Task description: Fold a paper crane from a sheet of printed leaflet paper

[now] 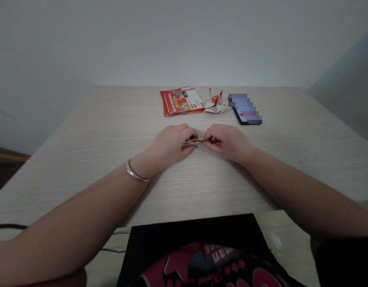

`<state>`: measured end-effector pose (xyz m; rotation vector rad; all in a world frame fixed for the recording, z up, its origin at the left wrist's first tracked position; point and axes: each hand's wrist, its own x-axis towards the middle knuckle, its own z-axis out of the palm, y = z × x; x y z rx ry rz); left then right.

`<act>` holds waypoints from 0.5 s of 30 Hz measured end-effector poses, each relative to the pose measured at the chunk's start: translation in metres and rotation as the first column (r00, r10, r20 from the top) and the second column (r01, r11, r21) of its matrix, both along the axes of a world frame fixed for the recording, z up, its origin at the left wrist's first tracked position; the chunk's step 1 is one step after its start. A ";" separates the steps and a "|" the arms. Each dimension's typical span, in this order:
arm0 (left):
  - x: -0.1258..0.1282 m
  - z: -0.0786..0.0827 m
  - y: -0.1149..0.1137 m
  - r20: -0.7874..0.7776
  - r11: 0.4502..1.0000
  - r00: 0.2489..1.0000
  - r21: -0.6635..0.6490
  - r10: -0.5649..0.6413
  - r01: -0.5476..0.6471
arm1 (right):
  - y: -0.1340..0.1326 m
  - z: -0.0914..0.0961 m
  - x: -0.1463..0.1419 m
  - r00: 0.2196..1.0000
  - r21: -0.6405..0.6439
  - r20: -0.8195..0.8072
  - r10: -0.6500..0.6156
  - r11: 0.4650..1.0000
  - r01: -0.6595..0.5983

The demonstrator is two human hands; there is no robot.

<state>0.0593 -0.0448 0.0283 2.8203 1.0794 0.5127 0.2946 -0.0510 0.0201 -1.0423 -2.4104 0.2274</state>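
Between my two hands, just above the table or resting on it, is a narrow strip of folded printed paper (197,142), red and white along its edge. My left hand (175,142), with a silver bangle on the wrist, pinches its left end between thumb and fingers. The right end sits in the pinch of my right hand (228,141), fingertips close to those of the left. Much of the paper is hidden behind the fingers, so its full folded shape does not show.
Beyond my hands lie a stack of red-orange printed leaflets (181,101), some folded paper pieces (216,104) and a phone (246,109) with a blurred screen. They rest on a pale wood-grain table (112,115) that meets a plain wall (184,44) at the back.
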 end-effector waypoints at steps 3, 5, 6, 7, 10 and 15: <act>-0.001 -0.001 0.001 0.018 0.998 1.000 0.056 -0.004 0.002 | -0.002 0.000 0.000 0.978 0.197 0.204 0.046 0.977 -0.087; -0.001 0.000 0.002 -0.022 0.992 1.000 0.126 -0.016 0.018 | -0.002 0.000 -0.001 0.951 0.279 0.302 0.062 0.948 -0.150; -0.001 0.000 0.003 -0.051 0.988 0.998 0.151 -0.034 0.042 | -0.002 0.000 -0.001 0.939 0.303 0.337 0.063 0.937 -0.172; -0.001 0.001 0.003 -0.086 0.983 0.995 0.167 -0.057 0.071 | -0.002 0.000 -0.001 0.930 0.315 0.363 0.060 0.931 -0.183; 0.000 0.003 0.003 -0.209 0.978 0.974 0.164 -0.091 0.127 | -0.002 0.002 -0.002 0.915 0.286 0.402 0.037 0.944 -0.163; 0.000 0.008 -0.004 -0.314 0.987 0.941 0.056 -0.124 0.149 | -0.003 0.008 -0.001 0.922 0.122 0.387 0.028 0.989 -0.081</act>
